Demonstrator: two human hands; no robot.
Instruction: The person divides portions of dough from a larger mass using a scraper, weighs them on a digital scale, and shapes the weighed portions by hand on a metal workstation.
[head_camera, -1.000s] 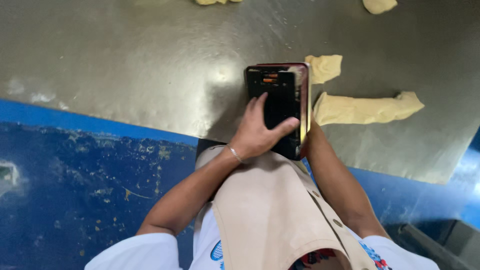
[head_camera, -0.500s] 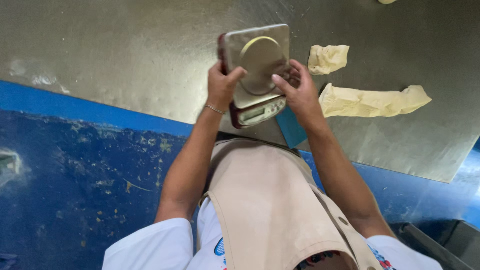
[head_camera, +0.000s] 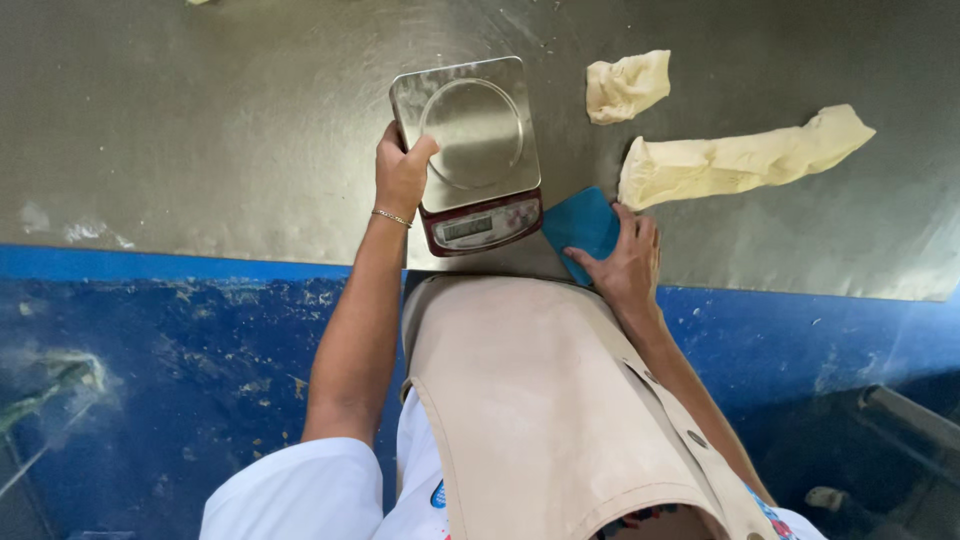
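The left hand (head_camera: 402, 172) gripped the left edge of the steel scale (head_camera: 470, 150) standing on the metal surface (head_camera: 200, 120). The right hand (head_camera: 622, 262) pressed flat on a blue scraper (head_camera: 580, 225) just beside it. A long dough strip (head_camera: 735, 155) and a smaller dough lump (head_camera: 627, 85) lay beyond, unobstructed.

my steel table (head_camera: 200, 130) carries the scale (head_camera: 470, 150), blue scraper (head_camera: 583, 225), dough strip (head_camera: 740, 158) and dough lump (head_camera: 627, 86).

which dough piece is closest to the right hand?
The long dough strip: its near end lies just beyond the right hand and the blue scraper under it. The small folded dough lump sits farther up the metal table.
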